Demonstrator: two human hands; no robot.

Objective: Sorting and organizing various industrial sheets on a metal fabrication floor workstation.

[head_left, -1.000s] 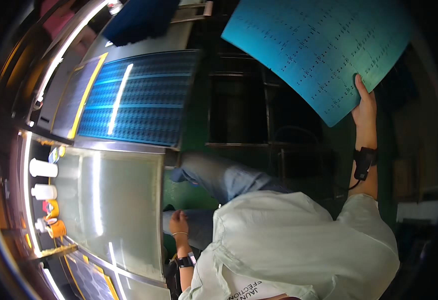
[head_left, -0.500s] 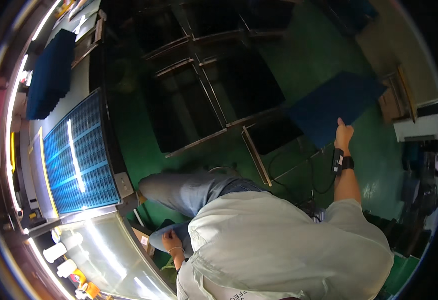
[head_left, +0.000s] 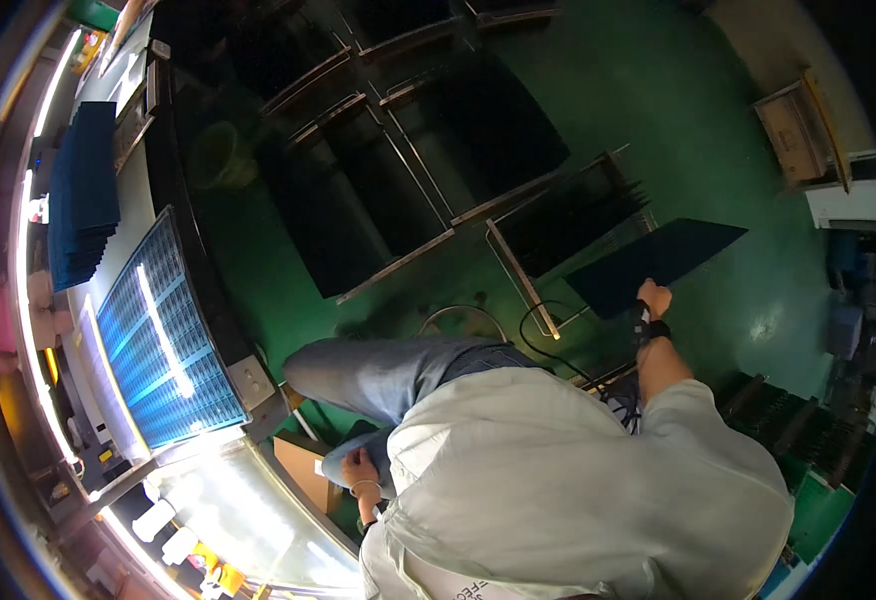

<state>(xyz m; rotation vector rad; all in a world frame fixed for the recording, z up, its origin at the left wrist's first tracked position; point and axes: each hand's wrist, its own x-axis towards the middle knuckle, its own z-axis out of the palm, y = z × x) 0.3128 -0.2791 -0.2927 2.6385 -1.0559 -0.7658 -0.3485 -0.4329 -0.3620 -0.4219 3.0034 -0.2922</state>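
Out to the right, my right hand [head_left: 655,298] grips the near edge of a thin dark blue sheet [head_left: 673,258], held level above the green floor. The sheet's left end lies close to a rack of dark sheets [head_left: 578,228] with a pale wooden rail. My left hand [head_left: 360,470] rests on my jeans at the knee, its fingers loosely laid and nothing visible in them. To my left, a blue sheet with a printed grid pattern [head_left: 168,345] lies on the workbench under a bright lamp reflection.
A stack of dark blue sheets [head_left: 86,195] stands farther along the bench. More racks of dark sheets [head_left: 478,130] fill the floor ahead. Beside my knee is a cardboard box [head_left: 308,470]. White and orange bottles [head_left: 183,545] stand by the glass-topped light table [head_left: 258,510].
My right hand has come nearer and slightly left with the blue sheet, which has tilted and looks narrower. The view has shifted. My left hand stays on my knee.
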